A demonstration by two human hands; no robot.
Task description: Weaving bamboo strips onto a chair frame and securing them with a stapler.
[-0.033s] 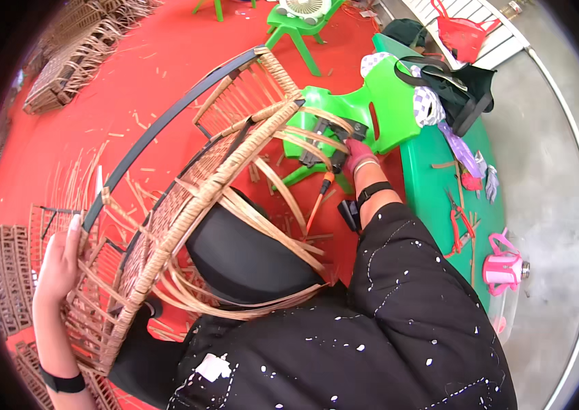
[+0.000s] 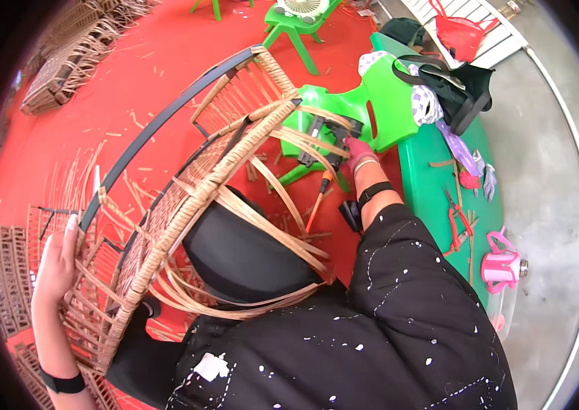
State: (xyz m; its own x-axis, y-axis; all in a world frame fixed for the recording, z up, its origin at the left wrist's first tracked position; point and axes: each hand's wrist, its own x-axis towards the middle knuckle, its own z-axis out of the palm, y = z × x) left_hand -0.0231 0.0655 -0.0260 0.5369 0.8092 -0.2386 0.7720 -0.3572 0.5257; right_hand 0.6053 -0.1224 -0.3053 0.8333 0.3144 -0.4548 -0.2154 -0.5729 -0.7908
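Note:
A large woven rattan basket frame (image 2: 190,198) with a dark curved rim (image 2: 160,126) leans tilted over my lap. At its left end, my left hand (image 2: 56,266) lies against the outside of the rim, with its fingers stretched out; the thumb is hidden. Loose rattan strips (image 2: 269,236) loop from the basket across my black-clad knee. On a bright green plastic chair (image 2: 388,102) rests a dark staple gun (image 2: 317,140), joined to an orange hose (image 2: 320,198). My right hand (image 2: 358,154), in a pink glove, has its fingers closed round the tool's grip, partly hidden.
To the right, a green table (image 2: 433,219) bears red-handled pliers (image 2: 455,225), gloves (image 2: 489,181) and a dark bag (image 2: 460,89). A pink bottle (image 2: 501,268) stands near its edge. Rattan scraps litter the red floor (image 2: 166,41). More woven pieces (image 2: 6,273) lie left.

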